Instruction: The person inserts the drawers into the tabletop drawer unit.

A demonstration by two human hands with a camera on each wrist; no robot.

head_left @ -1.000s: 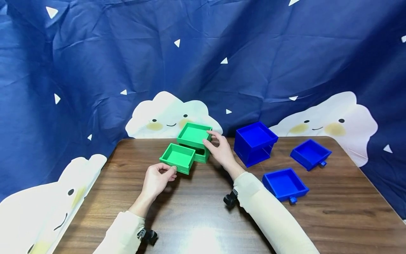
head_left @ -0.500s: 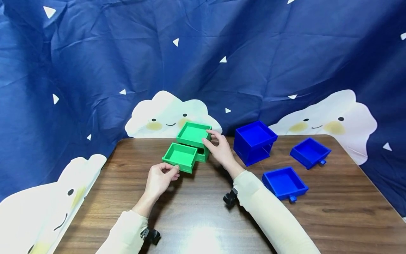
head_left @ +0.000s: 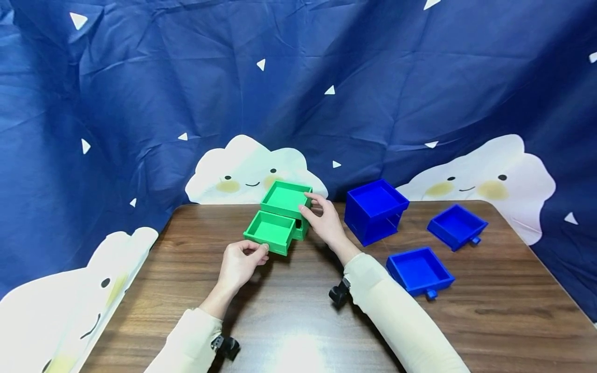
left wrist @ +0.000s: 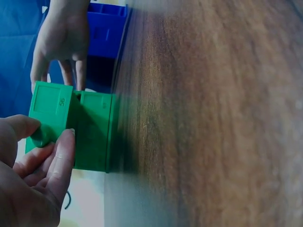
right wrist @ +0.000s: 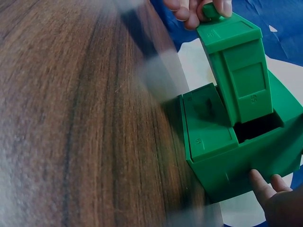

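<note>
Knob of boxy green drawer is pinched by left hand; outspread right hand touches smooth cabinet.

The drawer and cabinet are bright green; a second cabinet and two other drawers are deep blue. Dark grain streaks the brown tabletop. Sleeves are cream, wrist cameras black. White triangles and yellow-cheeked clouds pattern the navy backdrop.

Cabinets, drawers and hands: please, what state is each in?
Upper green drawer: mostly out, held
Lower green drawer: shut
Green cabinet: upright
Blue cabinet: upright, front open
Near blue drawer: outside, open side up
Far blue drawer: outside, open side up
Left hand: pinching green knob
Right hand: touching green cabinet
</note>
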